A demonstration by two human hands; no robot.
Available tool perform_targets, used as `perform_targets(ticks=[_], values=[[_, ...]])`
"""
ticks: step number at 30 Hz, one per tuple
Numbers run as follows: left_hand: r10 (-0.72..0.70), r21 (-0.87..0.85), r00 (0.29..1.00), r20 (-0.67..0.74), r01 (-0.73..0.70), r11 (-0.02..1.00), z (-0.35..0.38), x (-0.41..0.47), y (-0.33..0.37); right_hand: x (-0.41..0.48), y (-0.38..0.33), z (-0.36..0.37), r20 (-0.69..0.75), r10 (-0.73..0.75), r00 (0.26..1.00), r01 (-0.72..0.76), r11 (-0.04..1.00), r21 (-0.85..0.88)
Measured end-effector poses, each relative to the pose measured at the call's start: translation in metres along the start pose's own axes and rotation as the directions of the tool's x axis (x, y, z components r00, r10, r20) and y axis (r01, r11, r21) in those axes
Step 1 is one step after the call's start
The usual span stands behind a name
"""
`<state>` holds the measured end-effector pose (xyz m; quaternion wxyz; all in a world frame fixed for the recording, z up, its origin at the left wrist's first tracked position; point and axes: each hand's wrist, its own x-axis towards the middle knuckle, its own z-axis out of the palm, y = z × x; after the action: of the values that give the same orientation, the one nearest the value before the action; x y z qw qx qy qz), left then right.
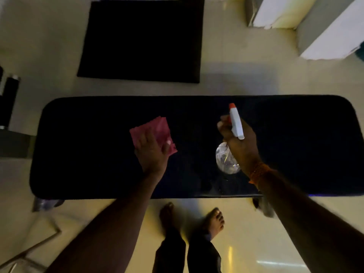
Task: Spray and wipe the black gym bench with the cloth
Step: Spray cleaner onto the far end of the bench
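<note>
The black gym bench (88,150) runs left to right across the middle of the view. My left hand (152,154) lies flat on a folded pink cloth (157,129), pressing it on the bench near its centre. My right hand (240,140) grips a spray bottle (236,125) with a white head and red nozzle. The nozzle points away from me, and the clear bottle body (226,160) hangs below my palm over the bench. An orange band circles my right wrist.
A black mat (141,40) lies on the pale floor beyond the bench. White blocks (331,32) stand at the top right. Dark cylindrical gym equipment (9,99) is at the left edge. My bare feet (191,217) stand by the bench's near side.
</note>
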<state>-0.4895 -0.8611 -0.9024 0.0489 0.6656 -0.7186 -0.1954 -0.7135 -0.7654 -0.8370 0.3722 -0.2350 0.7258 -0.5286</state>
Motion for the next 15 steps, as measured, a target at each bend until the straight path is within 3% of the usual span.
perform_targets(ticks=[3,6,11,15], values=[[-0.325,-0.118,0.940,-0.108,0.313,0.943,-0.002,0.011,-0.019,0.015,-0.010,0.018,0.025,-0.044,0.999,0.045,0.999,-0.021],[-0.529,-0.253,0.848,-0.048,0.502,0.827,0.002,0.023,-0.035,0.020,-0.018,0.033,0.033,-0.050,0.998,0.050,0.999,-0.019],[-0.532,-0.400,0.840,0.111,0.527,0.749,0.009,0.035,-0.045,0.021,-0.025,0.055,0.067,-0.029,0.997,0.032,0.998,-0.049],[-0.429,-0.330,0.903,0.026,0.413,0.849,0.000,0.035,-0.038,0.018,-0.028,0.074,0.073,-0.002,0.997,0.003,1.000,-0.019]])
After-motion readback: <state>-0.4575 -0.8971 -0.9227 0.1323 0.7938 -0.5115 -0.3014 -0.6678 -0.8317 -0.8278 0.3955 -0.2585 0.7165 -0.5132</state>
